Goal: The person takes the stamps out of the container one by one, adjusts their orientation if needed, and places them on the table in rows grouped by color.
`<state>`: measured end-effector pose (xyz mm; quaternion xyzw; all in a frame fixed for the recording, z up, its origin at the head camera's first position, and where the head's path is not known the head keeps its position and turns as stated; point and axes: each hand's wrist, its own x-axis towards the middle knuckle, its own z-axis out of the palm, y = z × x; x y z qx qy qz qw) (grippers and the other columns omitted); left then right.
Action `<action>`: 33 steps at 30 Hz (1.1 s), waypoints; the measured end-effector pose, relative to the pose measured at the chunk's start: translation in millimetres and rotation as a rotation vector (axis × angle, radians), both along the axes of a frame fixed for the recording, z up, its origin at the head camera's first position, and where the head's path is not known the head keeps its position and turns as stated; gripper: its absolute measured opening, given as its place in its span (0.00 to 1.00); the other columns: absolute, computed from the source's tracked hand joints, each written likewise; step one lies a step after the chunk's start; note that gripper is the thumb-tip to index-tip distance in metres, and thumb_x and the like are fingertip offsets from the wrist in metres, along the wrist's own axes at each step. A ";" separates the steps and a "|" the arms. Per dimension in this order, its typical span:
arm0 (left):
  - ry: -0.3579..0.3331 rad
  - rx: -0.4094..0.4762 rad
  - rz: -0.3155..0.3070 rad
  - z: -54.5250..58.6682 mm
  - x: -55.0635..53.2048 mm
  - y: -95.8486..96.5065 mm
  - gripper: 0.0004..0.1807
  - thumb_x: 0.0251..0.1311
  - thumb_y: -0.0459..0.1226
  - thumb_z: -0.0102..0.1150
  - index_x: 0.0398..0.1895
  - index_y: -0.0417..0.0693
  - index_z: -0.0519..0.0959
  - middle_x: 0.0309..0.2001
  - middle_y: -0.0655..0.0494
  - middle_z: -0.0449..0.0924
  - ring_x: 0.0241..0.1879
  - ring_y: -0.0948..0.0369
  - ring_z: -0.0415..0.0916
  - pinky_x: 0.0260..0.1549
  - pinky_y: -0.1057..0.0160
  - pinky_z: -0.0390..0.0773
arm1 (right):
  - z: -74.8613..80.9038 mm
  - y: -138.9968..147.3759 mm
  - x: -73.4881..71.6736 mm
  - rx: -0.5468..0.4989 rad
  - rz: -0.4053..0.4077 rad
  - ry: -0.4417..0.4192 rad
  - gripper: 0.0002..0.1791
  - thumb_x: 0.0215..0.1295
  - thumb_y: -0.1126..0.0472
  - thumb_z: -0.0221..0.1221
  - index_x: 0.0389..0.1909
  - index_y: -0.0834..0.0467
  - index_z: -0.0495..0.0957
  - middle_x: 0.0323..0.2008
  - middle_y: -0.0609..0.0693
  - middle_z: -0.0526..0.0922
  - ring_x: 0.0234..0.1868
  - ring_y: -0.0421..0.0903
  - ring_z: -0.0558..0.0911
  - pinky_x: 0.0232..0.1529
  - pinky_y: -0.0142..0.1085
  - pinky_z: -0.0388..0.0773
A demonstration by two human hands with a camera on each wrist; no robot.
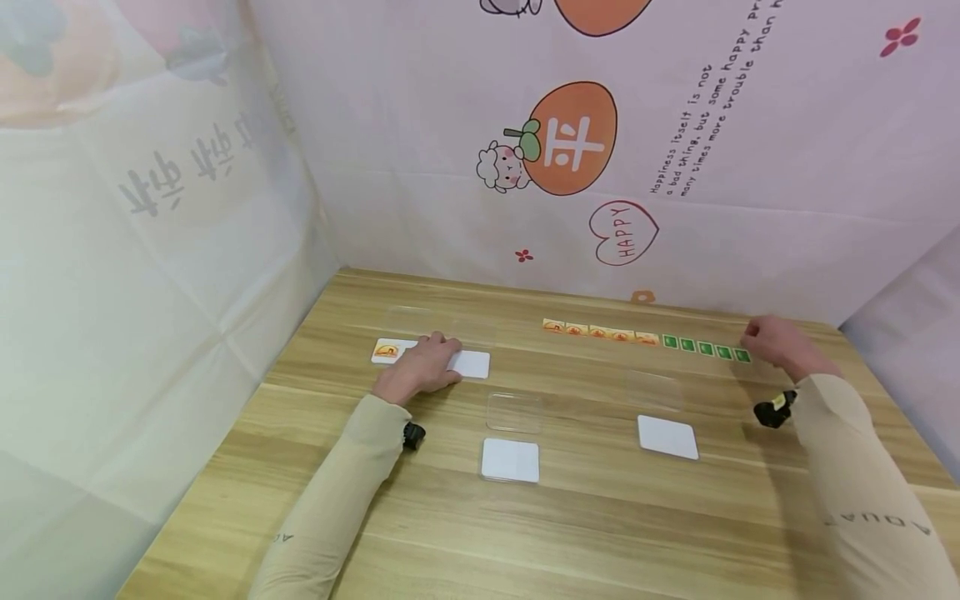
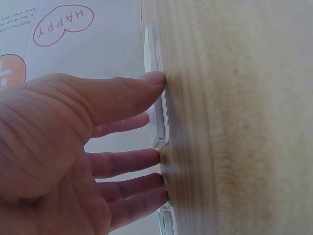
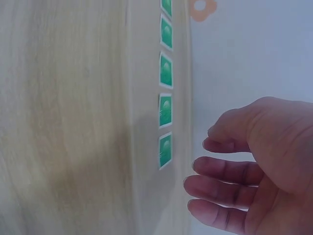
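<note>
My left hand (image 1: pixel 426 362) rests at the back left of the table, with its thumb and index finger at opposite edges of a clear case with a white card (image 1: pixel 472 364). In the left wrist view the thumb (image 2: pixel 120 95) touches the near edge of the case (image 2: pixel 157 110), and the other fingers reach down to the wood. Beside it lies another case with an orange picture (image 1: pixel 386 351), partly covered by the hand. At the row's right end, my right hand (image 1: pixel 783 343) hovers by the last green picture tile (image 3: pixel 165 151), fingers loosely curled and holding nothing.
Several orange picture tiles (image 1: pixel 597 332) continue the row leftward from the green ones. White cards in clear cases (image 1: pixel 510 460) lie nearer, at middle and right (image 1: pixel 667 437). Clear covers (image 1: pixel 514 412) lie behind the cases. A printed cloth (image 1: pixel 450 208) hangs along the back edge.
</note>
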<state>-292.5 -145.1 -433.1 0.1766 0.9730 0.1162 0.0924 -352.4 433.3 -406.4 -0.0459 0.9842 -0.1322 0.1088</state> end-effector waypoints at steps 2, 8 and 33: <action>0.000 0.003 0.000 -0.2 0.1 -0.3 0.29 0.66 0.47 0.59 0.67 0.48 0.69 0.61 0.41 0.70 0.56 0.47 0.69 0.52 0.48 0.75 | 3.9 -4.2 0.3 0.008 0.008 0.012 0.18 0.68 0.60 0.46 0.44 0.74 0.72 0.32 0.62 0.78 0.29 0.51 0.75 0.25 0.41 0.72; -0.003 0.004 0.011 0.2 1.2 -0.4 0.29 0.66 0.46 0.60 0.68 0.49 0.69 0.61 0.42 0.70 0.57 0.47 0.69 0.53 0.48 0.74 | 15.2 -14.6 2.6 0.047 0.036 0.078 0.20 0.69 0.58 0.46 0.46 0.73 0.73 0.38 0.68 0.79 0.30 0.53 0.75 0.29 0.45 0.72; -0.040 0.065 0.000 11.1 0.1 -7.9 0.28 0.67 0.44 0.58 0.68 0.45 0.68 0.61 0.42 0.70 0.60 0.46 0.69 0.59 0.48 0.70 | 24.2 -61.7 18.2 0.037 0.081 0.108 0.18 0.70 0.56 0.47 0.44 0.67 0.77 0.39 0.63 0.82 0.34 0.52 0.78 0.32 0.45 0.74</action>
